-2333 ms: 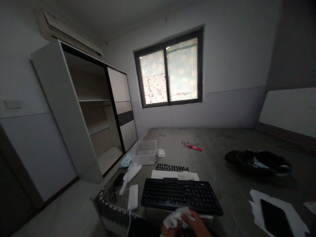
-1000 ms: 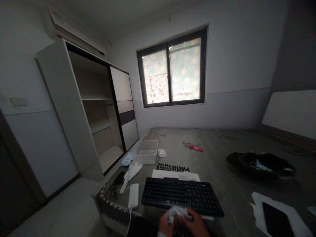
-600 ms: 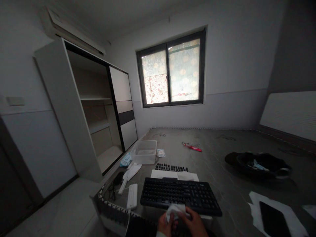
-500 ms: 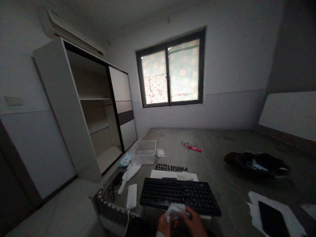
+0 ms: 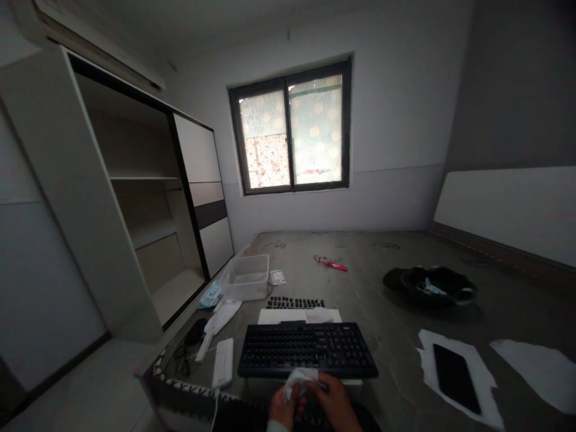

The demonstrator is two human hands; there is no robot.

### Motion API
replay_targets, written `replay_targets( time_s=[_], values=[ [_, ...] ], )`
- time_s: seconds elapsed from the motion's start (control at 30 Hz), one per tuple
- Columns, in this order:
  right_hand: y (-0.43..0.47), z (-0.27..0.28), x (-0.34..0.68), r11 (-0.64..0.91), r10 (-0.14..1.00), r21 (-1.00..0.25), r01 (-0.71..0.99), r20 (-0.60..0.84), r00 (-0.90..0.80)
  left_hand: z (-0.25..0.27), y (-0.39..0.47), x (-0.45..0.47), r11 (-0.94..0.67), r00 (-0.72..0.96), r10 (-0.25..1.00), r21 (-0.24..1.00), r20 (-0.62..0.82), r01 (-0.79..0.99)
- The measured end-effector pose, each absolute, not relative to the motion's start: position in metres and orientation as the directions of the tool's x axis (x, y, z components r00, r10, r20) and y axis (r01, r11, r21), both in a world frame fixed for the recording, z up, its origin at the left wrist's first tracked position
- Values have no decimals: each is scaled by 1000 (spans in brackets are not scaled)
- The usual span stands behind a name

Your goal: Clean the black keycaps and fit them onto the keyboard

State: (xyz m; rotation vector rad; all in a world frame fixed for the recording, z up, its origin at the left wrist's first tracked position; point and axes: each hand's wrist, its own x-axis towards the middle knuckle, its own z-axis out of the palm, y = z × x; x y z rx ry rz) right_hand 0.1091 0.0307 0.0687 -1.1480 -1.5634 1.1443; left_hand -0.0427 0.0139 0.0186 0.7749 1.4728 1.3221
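Note:
A crumpled white tissue [image 5: 300,377] is bunched between my two hands, just in front of the keyboard's near edge. My left hand [image 5: 284,408] is closed around its lower left side. From the right, my right hand [image 5: 336,401] pinches the tissue, its fingertips partly hidden. Beyond the hands, a black keyboard [image 5: 306,348] rests on something white, of which only parts show. Several loose black keycaps [image 5: 294,302] are lined up behind it, past a white sheet or box [image 5: 281,315].
Left of the keyboard lie a white power strip [image 5: 223,362], a white cloth-like piece [image 5: 227,315] and a clear plastic box [image 5: 246,278]. To the right are a black phone [image 5: 456,378] on white paper and a dark cap [image 5: 432,288]. A red packet [image 5: 333,264] lies farther back.
The view has swung to the right, so everything sits farther left in the picture. Both hands stay on the tissue, which has changed shape slightly between the fingers.

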Motion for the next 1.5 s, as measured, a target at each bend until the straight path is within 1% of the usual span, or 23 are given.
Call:
replay_targets(
  time_s=[0.1, 0.17, 0.27, 0.4, 0.53, 0.67, 0.77, 0.9, 1.0, 1.1, 1.2, 1.3, 1.37, 1.5],
  values=[
    [31, 71, 111, 171, 975, -967, 188, 138, -176, 26, 10, -37, 123, -342, 916, 960, -207, -253],
    [31, 76, 112, 170, 976, -970, 177, 140, -169, 29, 8, -34, 123, -331, 920, 958, -208, -260],
    [30, 83, 114, 123, 986, -979, 161, 102, -133, 33, 6, -32, 133, -311, 930, 967, -197, -216],
    [28, 86, 112, 101, 989, -986, 130, 85, -121, 34, 5, -35, 142, -346, 918, 976, -192, -167],
    [29, 83, 110, 110, 986, -987, 117, 94, -134, 32, 6, -39, 151, -370, 911, 983, -181, -107],
    [30, 80, 109, 118, 979, -987, 109, 97, -180, 30, 7, -44, 175, -380, 910, 985, -163, -2],
    [31, 77, 109, 127, 974, -985, 115, 102, -204, 24, 9, -49, 155, -382, 915, 987, -127, 43],
    [31, 73, 109, 146, 972, -980, 135, 117, -206, 16, 12, -51, 118, -361, 926, 993, -109, 4],
    [31, 73, 109, 146, 981, -973, 178, 120, -150, 16, 12, -49, 99, -369, 923, 994, -112, -53],
    [31, 73, 109, 129, 989, -970, 207, 112, -94, 19, 10, -46, 122, -378, 914, 988, -148, -93],
    [30, 73, 110, 119, 992, -972, 201, 108, -65, 22, 9, -43, 134, -378, 909, 982, -174, -130],
    [31, 73, 110, 124, 991, -977, 172, 112, -77, 22, 8, -42, 101, -397, 902, 978, -167, -183],
    [31, 72, 111, 118, 991, -980, 160, 105, -87, 22, 9, -43, 98, -396, 903, 978, -166, -187],
    [33, 70, 111, 103, 990, -982, 157, 86, -109, 21, 9, -46, 127, -357, 919, 982, -169, -137]
  ],
)
